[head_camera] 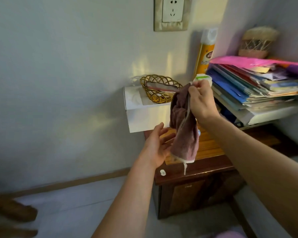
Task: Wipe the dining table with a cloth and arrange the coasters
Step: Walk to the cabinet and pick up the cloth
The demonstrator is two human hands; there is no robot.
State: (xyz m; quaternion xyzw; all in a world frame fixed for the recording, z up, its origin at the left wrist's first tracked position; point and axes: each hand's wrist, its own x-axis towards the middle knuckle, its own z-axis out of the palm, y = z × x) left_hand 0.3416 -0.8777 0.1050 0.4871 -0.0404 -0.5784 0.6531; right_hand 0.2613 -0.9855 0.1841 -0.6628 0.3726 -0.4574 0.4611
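Just one cloth hangs, pinched by right hand; left hand spread wide beside.

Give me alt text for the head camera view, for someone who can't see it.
The right hand pinches the top of a mauve cloth that hangs before a wooden cabinet, the open left hand beside its lower part. Behind stand a white box carrying a gold wire basket, a yellow spray can and a stack of papers.

pale wall | wall socket | dark wooden cabinet | light floor
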